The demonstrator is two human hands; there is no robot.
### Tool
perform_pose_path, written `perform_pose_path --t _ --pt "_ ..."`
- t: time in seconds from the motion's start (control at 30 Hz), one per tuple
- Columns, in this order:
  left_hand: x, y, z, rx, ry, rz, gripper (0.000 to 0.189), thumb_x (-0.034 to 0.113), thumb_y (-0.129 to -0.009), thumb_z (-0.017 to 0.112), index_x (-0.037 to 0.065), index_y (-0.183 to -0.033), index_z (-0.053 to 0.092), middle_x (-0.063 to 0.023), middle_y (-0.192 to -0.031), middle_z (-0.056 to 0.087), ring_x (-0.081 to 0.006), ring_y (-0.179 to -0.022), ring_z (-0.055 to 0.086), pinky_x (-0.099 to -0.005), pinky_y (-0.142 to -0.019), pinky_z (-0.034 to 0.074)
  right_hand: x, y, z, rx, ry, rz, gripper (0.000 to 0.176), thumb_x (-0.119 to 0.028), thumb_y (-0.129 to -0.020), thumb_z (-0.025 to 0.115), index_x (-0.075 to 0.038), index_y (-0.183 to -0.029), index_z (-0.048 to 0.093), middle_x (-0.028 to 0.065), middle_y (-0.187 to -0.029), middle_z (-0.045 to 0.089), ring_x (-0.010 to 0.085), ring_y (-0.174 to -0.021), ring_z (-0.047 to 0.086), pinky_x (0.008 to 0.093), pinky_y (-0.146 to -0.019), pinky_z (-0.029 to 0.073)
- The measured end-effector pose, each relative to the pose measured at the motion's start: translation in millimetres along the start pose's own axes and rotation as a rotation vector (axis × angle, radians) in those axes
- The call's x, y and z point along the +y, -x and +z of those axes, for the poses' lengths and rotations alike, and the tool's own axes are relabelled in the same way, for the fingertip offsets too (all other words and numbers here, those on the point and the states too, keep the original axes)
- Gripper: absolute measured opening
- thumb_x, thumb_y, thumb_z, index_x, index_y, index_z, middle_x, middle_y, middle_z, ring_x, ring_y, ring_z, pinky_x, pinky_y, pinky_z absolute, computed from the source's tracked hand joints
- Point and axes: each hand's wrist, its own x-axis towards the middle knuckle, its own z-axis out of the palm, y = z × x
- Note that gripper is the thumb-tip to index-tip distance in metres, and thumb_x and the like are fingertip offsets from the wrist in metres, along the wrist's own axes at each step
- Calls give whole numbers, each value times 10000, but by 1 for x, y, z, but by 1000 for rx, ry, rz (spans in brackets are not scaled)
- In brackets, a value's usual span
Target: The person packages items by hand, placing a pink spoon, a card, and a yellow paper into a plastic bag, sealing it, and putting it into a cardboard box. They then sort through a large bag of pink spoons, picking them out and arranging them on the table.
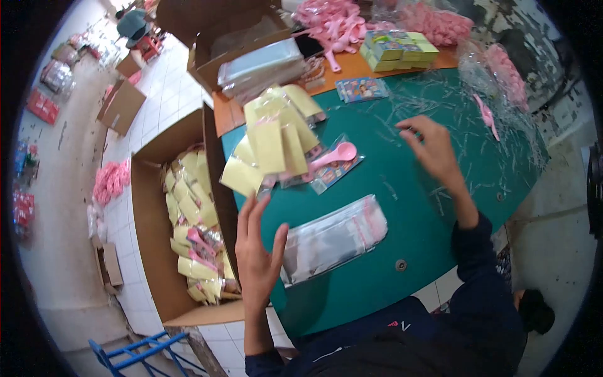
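The green table [427, 207] sits in a cluttered packing room with a white tiled floor, and an open cardboard box [147, 251] of yellow packets stands against its left edge. My left hand [257, 251] hovers at the near left edge with its fingers spread and nothing in them, the palm just beside the stack of clear sleeves [333, 235] that lies flat near the front edge. My right hand [433, 147] hangs over the middle of the table, fingers loosely bent and apart, also empty. A pink spoon [342, 152] rests on a printed card pack, between that hand and the heap of yellow packets [276, 138] at the left edge. At the far edge are more pink spoons [333, 22] and a block of small boxes [399, 47], and thin plastic strips litter the surface. To handle this well, I judge I should pin the stack with my left palm and lift only the top sleeve by its open end. The film looks slippery and several could slide off together. I would also take the spoon by its handle, so the card beneath it does not shift.
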Motion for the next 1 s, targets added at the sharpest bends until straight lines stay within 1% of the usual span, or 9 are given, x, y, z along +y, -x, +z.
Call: perform_pose_path --t 0.17,0.23,0.27,0.37,0.47,0.57,0.8,0.93,1.0 --pt "-2 33 14 -163 24 -76 359 113 -796 648 65 -1139 552 -166 -1259 461 -329 -1113 506 -383 -850 467 240 -36 -95 207 556 227 175 -156 -774 584 -3 -830 649 173 -845 639 323 -815 613 391 -723 469" --pt "3 37 13 -152 41 -98 350 108 -797 646 64 -1132 556 -161 -1248 473 -325 -1105 513 -383 -848 469 298 -30 -129 391 767 509 207 -202 -709 640 -24 -815 653 176 -769 638 328 -757 624 388 -686 479" --pt "6 38 13 -145 51 -109 345 106 -797 646 63 -1128 559 -158 -1242 479 -323 -1101 517 -384 -847 471 313 -26 -137 424 742 505 214 -214 -711 640 -26 -812 655 181 -777 639 334 -763 623 394 -687 479" --pt "13 37 18 -109 110 -167 306 70 -799 623 41 -1099 571 -157 -1201 522 -314 -1089 536 -378 -893 446 337 -24 -147 449 736 510 257 -260 -709 644 -23 -806 656 194 -808 643 354 -797 619 427 -703 475" --pt "18 36 26 -107 123 -180 283 56 -803 611 36 -1083 577 -152 -1180 543 -306 -1083 545 -377 -903 443 322 -35 -143 287 808 776 361 -308 -754 645 -3 -949 643 208 -944 638 373 -916 602 442 -804 460" --pt "20 40 27 -85 94 -190 284 53 -800 615 39 -1081 579 -151 -1176 543 -303 -1071 551 -372 -886 454 332 -47 -149 221 612 909 401 -289 -700 692 1 -972 637 212 -981 634 376 -954 599 434 -813 471" --pt "13 48 20 -32 27 -209 277 42 -794 621 34 -1068 585 -152 -1158 549 -301 -1036 569 -366 -852 474 341 -38 -170 144 551 656 437 -235 -604 741 11 -949 635 208 -871 648 333 -836 638 400 -692 482" --pt "11 48 16 -17 37 -173 272 38 -795 618 29 -1066 585 -151 -1142 560 -301 -1028 573 -368 -847 475 314 -39 -194 139 365 380 316 -205 -724 640 4 -959 612 106 -830 645 195 -721 604 326 -645 459" --pt "14 46 15 -34 75 -195 266 28 -798 603 29 -1063 583 -148 -1138 568 -293 -1044 566 -379 -875 457 293 -39 -195 92 167 448 228 -201 -797 605 -4 -910 592 34 -759 600 138 -656 557 299 -588 445"
